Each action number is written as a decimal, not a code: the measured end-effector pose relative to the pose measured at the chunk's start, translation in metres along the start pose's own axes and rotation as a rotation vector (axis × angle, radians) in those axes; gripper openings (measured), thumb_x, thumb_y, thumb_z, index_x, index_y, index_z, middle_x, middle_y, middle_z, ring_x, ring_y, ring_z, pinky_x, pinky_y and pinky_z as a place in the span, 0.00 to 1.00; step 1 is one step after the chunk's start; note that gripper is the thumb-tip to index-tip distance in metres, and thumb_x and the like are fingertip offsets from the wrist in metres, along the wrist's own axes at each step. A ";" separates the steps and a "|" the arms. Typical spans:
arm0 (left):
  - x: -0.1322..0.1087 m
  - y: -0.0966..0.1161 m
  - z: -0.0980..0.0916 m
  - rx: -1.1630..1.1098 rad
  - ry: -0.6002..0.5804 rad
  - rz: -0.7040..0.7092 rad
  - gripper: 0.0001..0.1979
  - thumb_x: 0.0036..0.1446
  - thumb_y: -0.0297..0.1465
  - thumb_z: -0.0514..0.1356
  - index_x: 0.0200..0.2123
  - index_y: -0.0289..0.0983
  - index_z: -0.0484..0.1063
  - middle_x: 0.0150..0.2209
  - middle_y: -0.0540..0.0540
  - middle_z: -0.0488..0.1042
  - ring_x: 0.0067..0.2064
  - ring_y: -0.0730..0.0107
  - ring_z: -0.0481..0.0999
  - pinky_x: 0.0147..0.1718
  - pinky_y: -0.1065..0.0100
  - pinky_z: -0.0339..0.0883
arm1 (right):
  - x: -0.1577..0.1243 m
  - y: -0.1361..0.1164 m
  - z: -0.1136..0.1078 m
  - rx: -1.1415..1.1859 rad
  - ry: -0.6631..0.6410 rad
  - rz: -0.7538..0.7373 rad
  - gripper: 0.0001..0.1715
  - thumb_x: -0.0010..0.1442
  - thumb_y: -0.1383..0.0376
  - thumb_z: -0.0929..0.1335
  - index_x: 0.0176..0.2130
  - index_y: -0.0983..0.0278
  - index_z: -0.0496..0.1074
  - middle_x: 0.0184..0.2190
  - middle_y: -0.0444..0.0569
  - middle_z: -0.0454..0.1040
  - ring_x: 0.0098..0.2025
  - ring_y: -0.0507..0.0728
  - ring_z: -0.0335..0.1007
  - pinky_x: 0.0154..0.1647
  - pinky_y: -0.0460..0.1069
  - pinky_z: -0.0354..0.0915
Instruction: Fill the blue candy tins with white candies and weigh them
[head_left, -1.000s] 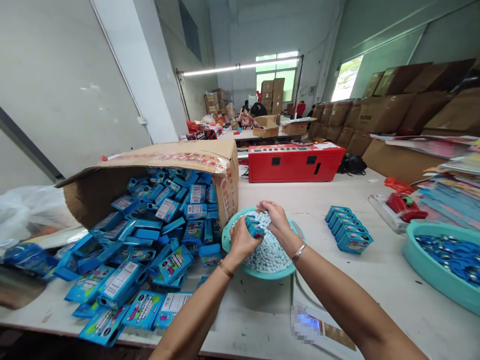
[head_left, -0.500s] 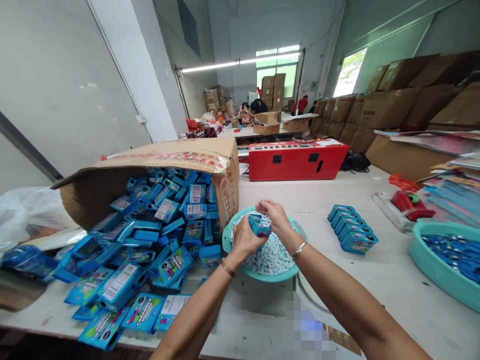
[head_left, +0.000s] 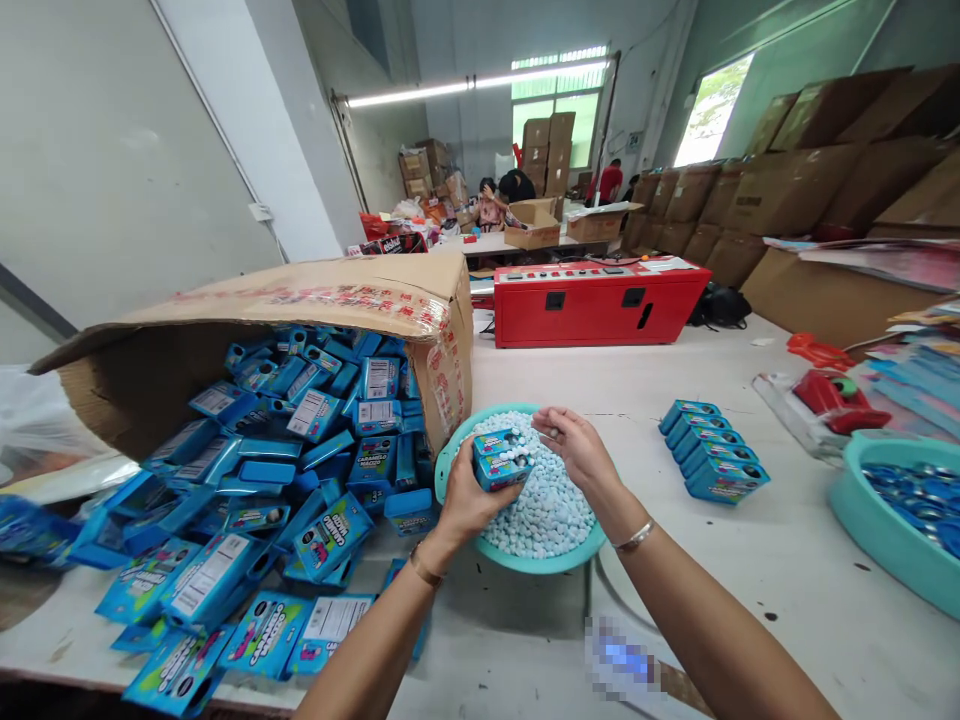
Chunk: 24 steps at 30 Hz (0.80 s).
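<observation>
My hands are farther apart now.
My left hand (head_left: 472,503) grips a box (head_left: 501,464); my right hand (head_left: 577,452) half-curls above candy (head_left: 532,528), holding any, I can't tell.

a packing workshop, brown cartons (head_left: 795,195) stacked high at the right, a white worktable (head_left: 540,375), an open carton (head_left: 337,275) of blue packs (head_left: 330,535), a basin (head_left: 532,563) of pale pellets (head_left: 536,525), a red machine (head_left: 585,315), a tube light (head_left: 540,75), a person in red (head_left: 606,182) farther back
</observation>
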<state>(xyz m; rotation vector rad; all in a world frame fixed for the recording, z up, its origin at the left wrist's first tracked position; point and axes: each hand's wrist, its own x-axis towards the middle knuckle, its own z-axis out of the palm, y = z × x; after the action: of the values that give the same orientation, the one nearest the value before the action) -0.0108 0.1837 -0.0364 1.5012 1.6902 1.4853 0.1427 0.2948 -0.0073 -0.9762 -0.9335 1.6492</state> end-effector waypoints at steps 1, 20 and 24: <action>0.000 0.000 -0.001 -0.006 -0.007 0.001 0.40 0.39 0.37 0.72 0.55 0.37 0.60 0.50 0.40 0.74 0.50 0.55 0.76 0.51 0.56 0.70 | -0.001 0.005 -0.004 -0.027 -0.008 -0.003 0.16 0.43 0.54 0.75 0.29 0.60 0.76 0.35 0.49 0.80 0.44 0.59 0.74 0.44 0.51 0.64; 0.006 -0.008 -0.011 -0.158 -0.079 0.067 0.42 0.41 0.39 0.74 0.58 0.43 0.61 0.49 0.42 0.75 0.47 0.54 0.79 0.46 0.54 0.76 | -0.030 0.029 -0.047 -0.114 0.016 0.021 0.17 0.58 0.50 0.70 0.42 0.58 0.77 0.50 0.51 0.76 0.57 0.63 0.67 0.62 0.60 0.58; 0.008 -0.006 -0.005 -0.187 -0.052 0.055 0.41 0.42 0.39 0.74 0.57 0.44 0.60 0.50 0.42 0.74 0.49 0.55 0.78 0.48 0.54 0.75 | -0.030 0.031 -0.063 -0.401 -0.042 -0.024 0.20 0.60 0.50 0.69 0.47 0.57 0.76 0.51 0.50 0.75 0.56 0.63 0.67 0.60 0.58 0.61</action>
<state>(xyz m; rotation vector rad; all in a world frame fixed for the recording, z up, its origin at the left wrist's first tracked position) -0.0204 0.1900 -0.0375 1.4825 1.4484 1.5710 0.1956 0.2672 -0.0545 -1.1935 -1.3317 1.4958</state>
